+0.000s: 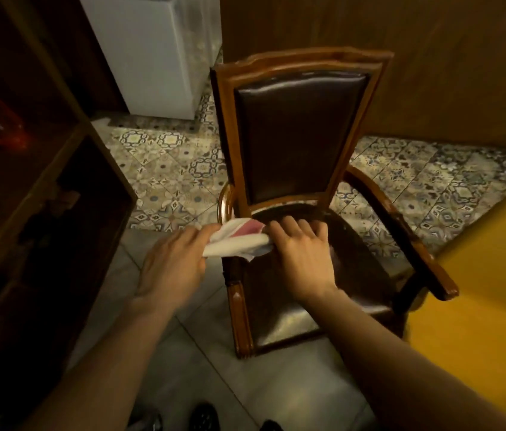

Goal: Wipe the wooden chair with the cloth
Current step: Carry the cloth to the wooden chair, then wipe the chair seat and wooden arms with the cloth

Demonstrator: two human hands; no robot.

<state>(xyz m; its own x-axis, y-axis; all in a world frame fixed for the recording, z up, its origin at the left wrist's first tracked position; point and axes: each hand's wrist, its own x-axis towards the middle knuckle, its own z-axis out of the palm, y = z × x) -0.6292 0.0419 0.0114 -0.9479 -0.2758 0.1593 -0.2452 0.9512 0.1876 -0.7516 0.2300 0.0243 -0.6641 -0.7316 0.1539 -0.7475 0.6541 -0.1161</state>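
Note:
A wooden armchair (369, 126) with dark leather back and seat stands in the middle of the view, facing me. A white cloth with a pink patch (236, 241) is stretched over the chair's left armrest near the seat's back corner. My left hand (172, 262) grips the cloth's left end. My right hand (303, 256) lies palm down on the seat's rear left part, its thumb side holding the cloth's right end. The left armrest is mostly hidden under the cloth and hands.
A dark wooden shelf unit (68, 157) stands close on the left. A white appliance (152, 54) is at the back left, a wood-panelled wall (447, 57) behind the chair. A yellow surface (488, 290) borders the chair's right arm. Patterned and grey tiles cover the floor.

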